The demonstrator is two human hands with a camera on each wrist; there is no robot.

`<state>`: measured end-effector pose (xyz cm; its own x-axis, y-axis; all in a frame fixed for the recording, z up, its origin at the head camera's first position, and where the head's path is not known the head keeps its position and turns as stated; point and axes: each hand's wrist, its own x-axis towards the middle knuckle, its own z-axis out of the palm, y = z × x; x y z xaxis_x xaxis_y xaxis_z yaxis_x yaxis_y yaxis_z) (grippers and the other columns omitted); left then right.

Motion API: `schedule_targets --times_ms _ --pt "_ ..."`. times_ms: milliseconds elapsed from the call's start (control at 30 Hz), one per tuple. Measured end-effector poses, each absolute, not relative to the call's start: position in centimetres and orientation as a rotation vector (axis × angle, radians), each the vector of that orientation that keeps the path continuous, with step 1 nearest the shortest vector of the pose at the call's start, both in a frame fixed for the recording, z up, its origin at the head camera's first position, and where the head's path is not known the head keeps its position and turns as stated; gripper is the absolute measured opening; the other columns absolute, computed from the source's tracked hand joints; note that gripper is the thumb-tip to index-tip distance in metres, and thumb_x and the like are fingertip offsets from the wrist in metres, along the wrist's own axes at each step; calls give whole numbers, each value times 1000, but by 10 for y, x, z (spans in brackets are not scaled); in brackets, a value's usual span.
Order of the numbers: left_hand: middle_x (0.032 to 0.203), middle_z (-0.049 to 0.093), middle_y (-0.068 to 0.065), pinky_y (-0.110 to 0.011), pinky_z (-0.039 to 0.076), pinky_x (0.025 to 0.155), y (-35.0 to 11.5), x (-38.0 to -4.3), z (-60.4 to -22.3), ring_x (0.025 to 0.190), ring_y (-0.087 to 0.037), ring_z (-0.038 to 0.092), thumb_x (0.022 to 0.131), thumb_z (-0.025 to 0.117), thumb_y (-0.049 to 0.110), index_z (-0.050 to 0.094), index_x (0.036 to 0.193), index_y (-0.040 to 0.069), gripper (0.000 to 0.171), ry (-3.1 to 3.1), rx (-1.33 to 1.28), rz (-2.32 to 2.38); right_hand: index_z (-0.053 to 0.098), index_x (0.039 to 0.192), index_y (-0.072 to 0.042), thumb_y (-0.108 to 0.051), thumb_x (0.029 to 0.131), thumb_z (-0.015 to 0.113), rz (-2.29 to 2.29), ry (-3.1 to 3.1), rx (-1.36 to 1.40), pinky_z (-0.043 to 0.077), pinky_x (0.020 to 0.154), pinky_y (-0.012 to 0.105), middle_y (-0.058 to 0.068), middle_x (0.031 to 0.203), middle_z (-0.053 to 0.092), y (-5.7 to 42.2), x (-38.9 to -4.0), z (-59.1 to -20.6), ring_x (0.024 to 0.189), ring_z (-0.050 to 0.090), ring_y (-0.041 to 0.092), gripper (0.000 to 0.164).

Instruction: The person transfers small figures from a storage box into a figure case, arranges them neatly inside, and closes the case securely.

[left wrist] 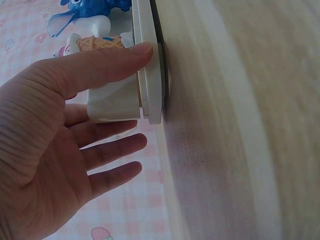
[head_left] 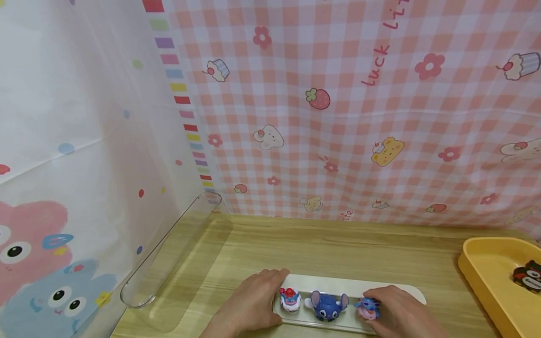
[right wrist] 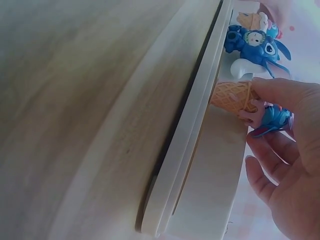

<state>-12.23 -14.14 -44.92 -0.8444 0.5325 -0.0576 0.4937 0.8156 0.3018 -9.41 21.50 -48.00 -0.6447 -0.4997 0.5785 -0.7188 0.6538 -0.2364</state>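
My left hand [head_left: 253, 300] holds the left end of a long white display base [head_left: 338, 284], thumb [left wrist: 115, 65] at its front edge and the other fingers behind. At the base's right part, my right hand [head_left: 403, 310] pinches a blue figurine [head_left: 369, 307] in sunglasses, set in a waffle cone [right wrist: 232, 97]. A dark-blue, big-eared figurine [head_left: 327, 306] stands in the middle of the base. Close by my left hand stands a cone figurine [head_left: 289, 300] with white-and-blue swirl and red berries on top.
A long transparent cover [head_left: 169, 263] lies on the wooden table [head_left: 338, 244] at the left. To the right is a yellow tray [head_left: 477, 267] with a dark red-and-black figure [head_left: 528, 277] in it. A checked pink cloth [head_left: 296, 164] hangs behind the table.
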Motion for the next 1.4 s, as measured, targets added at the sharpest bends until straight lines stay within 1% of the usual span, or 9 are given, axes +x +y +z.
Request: schedule_targets --times_ms 367,500,600,767,833,1033,1267,1333,1400 --pt "143 62 -5 -41 47 112 -141 -121 -449 133 -20 56 70 95 27 51 152 10 94 2858 809 421 71 117 -17 -40 79 93 624 -2399 1001 39 94 5 -12 107 71 215 -95 -480 96 66 5 49" --pt "144 61 -5 -41 46 113 -141 -121 -449 134 -21 56 70 95 27 51 152 11 95 2855 799 422 72 114 -17 -47 87 85 619 -2364 1013 42 92 7 -13 105 71 215 -96 -480 94 66 4 43" --pt "144 61 -4 -41 46 113 -141 -121 -449 134 -20 56 70 95 26 50 152 11 95 2856 799 423 72 113 -19 -50 89 81 624 -2344 1010 43 91 8 -14 104 71 214 -96 -481 93 66 4 41" --pt "144 61 -4 -41 46 113 -141 -120 -449 134 -20 56 70 95 26 50 152 10 95 2855 797 425 72 114 -19 -45 86 86 636 -2341 1006 43 92 8 -15 106 71 214 -96 -481 94 66 3 41" --pt "144 61 -4 -41 46 113 -142 -120 -450 134 -20 56 70 95 26 51 152 10 95 2854 797 424 72 114 -19 -45 86 86 635 -2339 1005 43 93 8 -15 106 71 214 -95 -481 94 66 3 41" --pt "144 61 -6 -41 46 114 -142 -120 -450 134 -21 56 71 95 27 50 152 9 95 2860 798 419 72 116 -17 -53 91 77 633 -2336 1016 41 94 8 -13 107 71 215 -96 -481 96 66 5 43" --pt "145 61 -7 -42 45 114 -142 -121 -449 135 -22 55 71 94 28 50 152 9 95 2863 799 415 71 119 -16 -51 88 83 615 -2364 1016 39 96 7 -12 109 70 217 -95 -481 98 66 6 48" --pt "145 61 -7 -42 45 114 -141 -122 -449 135 -22 56 71 95 27 51 152 9 94 2864 802 412 71 119 -16 -51 88 82 614 -2366 1016 39 96 7 -12 109 70 218 -95 -481 98 66 6 48" --pt "144 61 -6 -41 46 114 -141 -122 -449 134 -22 56 70 95 27 51 152 10 94 2863 803 413 71 119 -17 -54 91 78 610 -2360 1015 39 96 7 -13 109 70 217 -95 -481 98 65 5 47"
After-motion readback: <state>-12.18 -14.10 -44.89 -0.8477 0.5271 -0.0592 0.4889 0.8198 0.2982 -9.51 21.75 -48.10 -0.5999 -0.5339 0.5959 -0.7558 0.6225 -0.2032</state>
